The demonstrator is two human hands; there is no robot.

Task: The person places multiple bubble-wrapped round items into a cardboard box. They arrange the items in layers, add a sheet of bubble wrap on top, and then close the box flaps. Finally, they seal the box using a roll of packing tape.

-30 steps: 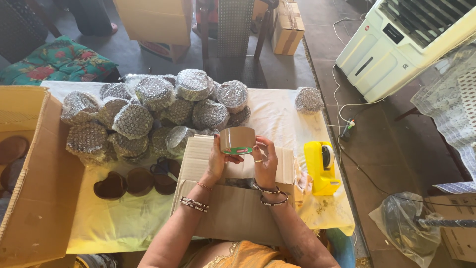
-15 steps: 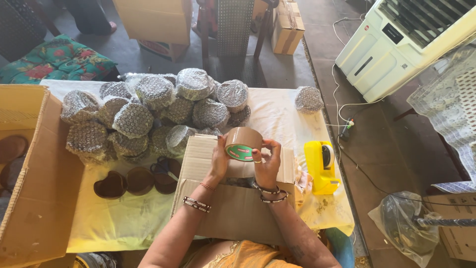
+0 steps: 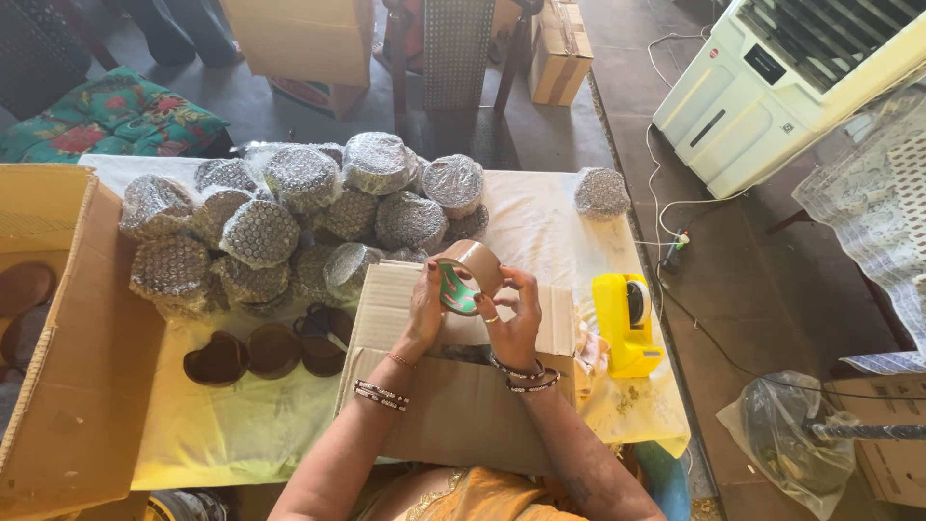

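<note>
Sunlit floor, white air cooler

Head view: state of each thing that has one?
Tape roll: held up in both hands, over the box.
Left hand: gripping the roll's left side.
Right hand: fingers on the roll's right edge.
Cardboard box: on the table, top flaps closed.
Large carton: open, at left.
Bubble-wrapped bundles: wrapped, piled on the table.
Brown bowls: unwrapped, on the table.
Yellow tape dispenser: lying unused at right.
</note>
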